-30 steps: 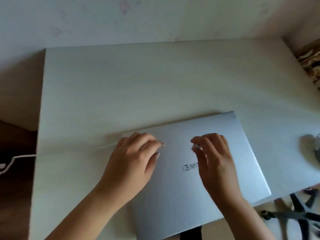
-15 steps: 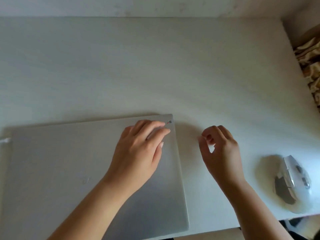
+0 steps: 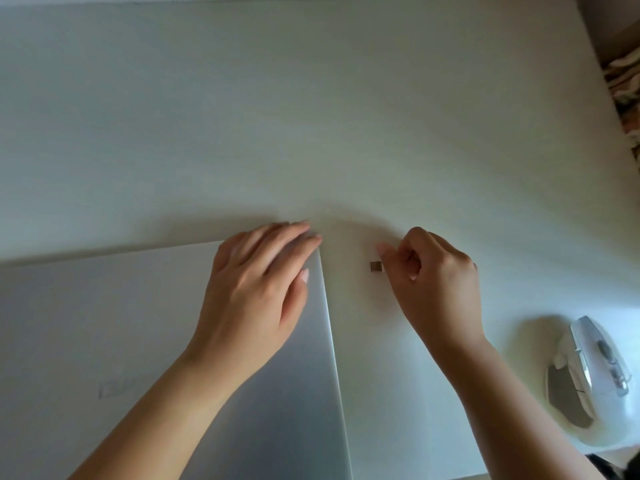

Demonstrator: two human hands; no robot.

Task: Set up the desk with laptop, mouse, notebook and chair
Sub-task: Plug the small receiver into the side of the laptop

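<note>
The pale desk (image 3: 311,116) fills the view. The closed silver laptop (image 3: 138,341) lies flat at its near left. My left hand (image 3: 252,299) rests on the lid's far right corner, fingers straight. My right hand (image 3: 436,282) has curled fingers pinching a small dark receiver (image 3: 375,266) just beside the laptop's right edge. The white mouse (image 3: 588,379) sits at the near right.

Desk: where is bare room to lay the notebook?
The desk is bare across its far half, beyond both hands. Crowded: near left under the laptop, near right by the mouse. A small dark piece sits between laptop and right hand.
</note>
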